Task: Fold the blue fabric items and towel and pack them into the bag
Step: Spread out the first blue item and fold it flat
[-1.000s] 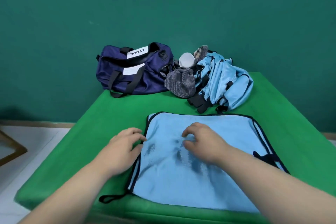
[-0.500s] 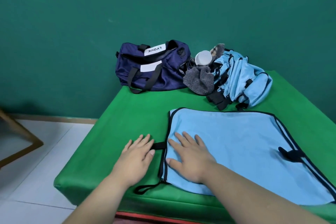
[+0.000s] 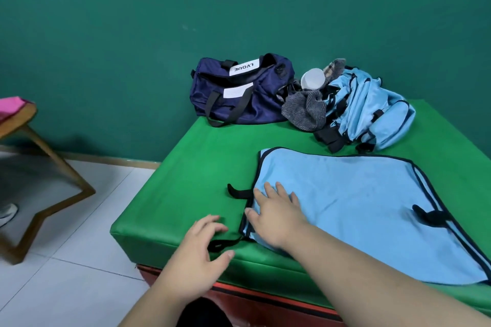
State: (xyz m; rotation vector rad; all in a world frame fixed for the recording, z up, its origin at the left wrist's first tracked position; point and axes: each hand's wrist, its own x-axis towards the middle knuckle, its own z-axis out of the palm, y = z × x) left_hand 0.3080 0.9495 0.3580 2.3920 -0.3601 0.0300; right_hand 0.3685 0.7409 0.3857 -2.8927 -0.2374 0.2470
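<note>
Fingers (image 3: 269,190) of right hand (image 3: 276,216) straight, spread, pressed flat on left edge of blue cloth (image 3: 372,207); nothing gripped. Left hand (image 3: 199,249) loosely curled, thumb out, over black strap (image 3: 223,244) at cloth's near corner; contact unclear, nothing held. Cloth spread flat on green table (image 3: 186,180). Navy bag (image 3: 239,95) at far edge against teal wall (image 3: 239,8); crumpled blue pile (image 3: 372,111), grey striped cloth (image 3: 305,111) beside it. Wooden stool (image 3: 18,118) on tiled floor (image 3: 66,287), left.
</note>
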